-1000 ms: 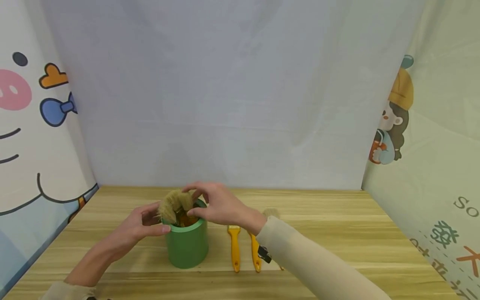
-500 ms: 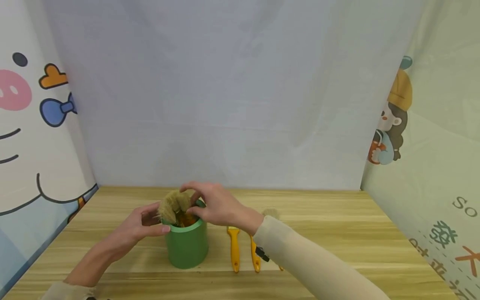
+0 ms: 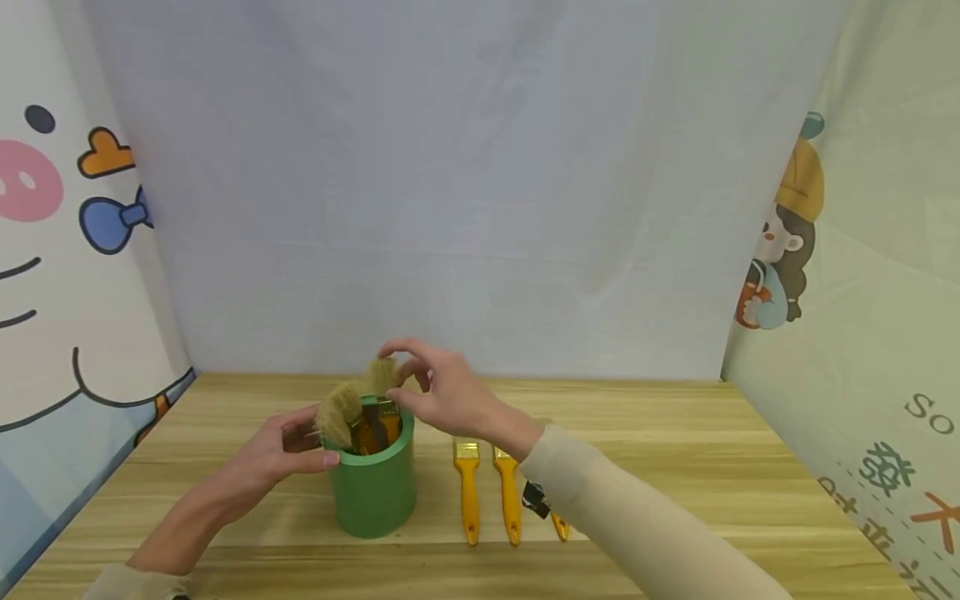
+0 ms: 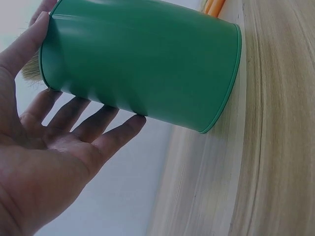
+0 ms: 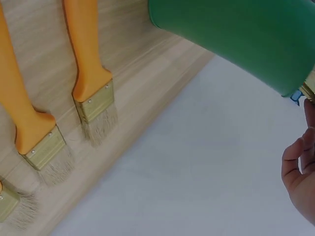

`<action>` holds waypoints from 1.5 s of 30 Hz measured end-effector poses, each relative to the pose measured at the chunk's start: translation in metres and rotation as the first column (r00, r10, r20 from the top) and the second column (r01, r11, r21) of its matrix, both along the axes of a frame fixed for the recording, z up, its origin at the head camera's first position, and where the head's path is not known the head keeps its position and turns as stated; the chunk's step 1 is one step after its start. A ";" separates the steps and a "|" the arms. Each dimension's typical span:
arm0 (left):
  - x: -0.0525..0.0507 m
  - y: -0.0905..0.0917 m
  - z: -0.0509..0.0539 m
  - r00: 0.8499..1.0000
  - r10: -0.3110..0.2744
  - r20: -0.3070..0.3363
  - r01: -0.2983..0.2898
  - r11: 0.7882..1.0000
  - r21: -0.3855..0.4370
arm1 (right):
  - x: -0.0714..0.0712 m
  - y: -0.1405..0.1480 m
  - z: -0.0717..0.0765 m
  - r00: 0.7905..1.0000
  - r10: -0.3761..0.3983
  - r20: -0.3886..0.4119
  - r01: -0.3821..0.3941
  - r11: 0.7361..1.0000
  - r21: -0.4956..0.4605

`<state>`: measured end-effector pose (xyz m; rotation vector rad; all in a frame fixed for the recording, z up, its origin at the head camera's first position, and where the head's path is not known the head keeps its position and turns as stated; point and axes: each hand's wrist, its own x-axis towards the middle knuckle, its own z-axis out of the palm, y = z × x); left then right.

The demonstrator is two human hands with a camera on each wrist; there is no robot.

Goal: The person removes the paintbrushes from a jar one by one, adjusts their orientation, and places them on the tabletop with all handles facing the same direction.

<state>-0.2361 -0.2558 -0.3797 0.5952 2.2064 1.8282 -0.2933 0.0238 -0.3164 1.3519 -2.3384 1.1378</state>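
Observation:
A green cylindrical pot stands upright on the table, with paintbrushes in it, bristles up. My left hand holds the pot from the left, thumb at the rim; in the left wrist view its fingertips touch the pot's side. At the opening, my right hand pinches one paintbrush near its bristles and metal band. That brush stands higher than the others, its handle's lower part hidden inside the pot. The right wrist view catches only part of the right hand, at its edge.
Right of the pot, three yellow-handled paintbrushes lie side by side: a near one, a middle one and one partly under the right sleeve. A pale cloth hangs behind the wooden table.
My right hand has moved up and slightly right, raising the pinched paintbrush a little out of the pot. The left hand and the pot have stayed in place.

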 end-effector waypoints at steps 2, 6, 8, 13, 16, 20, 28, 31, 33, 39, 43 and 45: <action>0.000 0.000 0.000 1.000 0.002 0.003 -0.002 1.000 -0.002 | -0.001 0.001 0.004 1.000 -0.001 -0.013 0.001 1.000 -0.030; -0.001 -0.001 -0.001 1.000 0.001 0.006 -0.001 1.000 -0.002 | -0.002 0.003 0.015 0.999 0.000 -0.032 -0.002 0.997 -0.078; -0.001 -0.001 -0.002 1.000 -0.003 0.004 0.003 1.000 -0.001 | -0.002 0.004 0.022 1.000 -0.003 -0.031 0.000 0.995 -0.098; -0.001 -0.001 -0.002 1.000 -0.004 0.003 0.004 1.000 -0.007 | -0.001 0.009 0.041 1.000 -0.006 -0.024 0.002 0.989 -0.146; -0.001 -0.001 -0.001 1.000 -0.002 0.006 0.002 1.000 -0.005 | -0.003 0.012 0.052 1.000 -0.003 -0.025 -0.001 0.985 -0.170; -0.001 0.000 -0.002 1.000 0.001 0.001 -0.001 1.000 0.001 | -0.006 0.015 0.064 1.000 -0.001 -0.024 -0.004 0.979 -0.205; 0.000 0.000 -0.001 1.000 0.013 -0.008 -0.013 1.000 -0.002 | -0.009 0.024 0.082 1.000 0.003 -0.017 -0.007 0.967 -0.256; 0.001 0.001 -0.001 1.000 0.011 -0.014 -0.011 1.000 -0.002 | -0.009 0.029 0.085 1.000 -0.010 -0.009 0.007 0.966 -0.259; 0.001 0.001 -0.001 1.000 0.007 -0.019 -0.007 1.000 0.001 | -0.009 0.032 0.086 1.000 -0.019 0.001 0.018 0.965 -0.262; 0.000 0.000 -0.002 1.000 0.004 -0.023 -0.004 1.000 0.007 | -0.011 0.043 0.082 0.999 -0.032 0.022 0.037 0.966 -0.255; 0.000 -0.001 -0.002 1.000 0.002 -0.021 -0.002 1.000 0.009 | -0.011 0.051 0.077 0.999 -0.040 0.035 0.048 0.970 -0.238; 0.000 -0.001 -0.002 1.000 -0.001 -0.022 0.001 1.000 0.010 | -0.012 0.055 0.074 0.998 -0.049 0.046 0.058 0.972 -0.228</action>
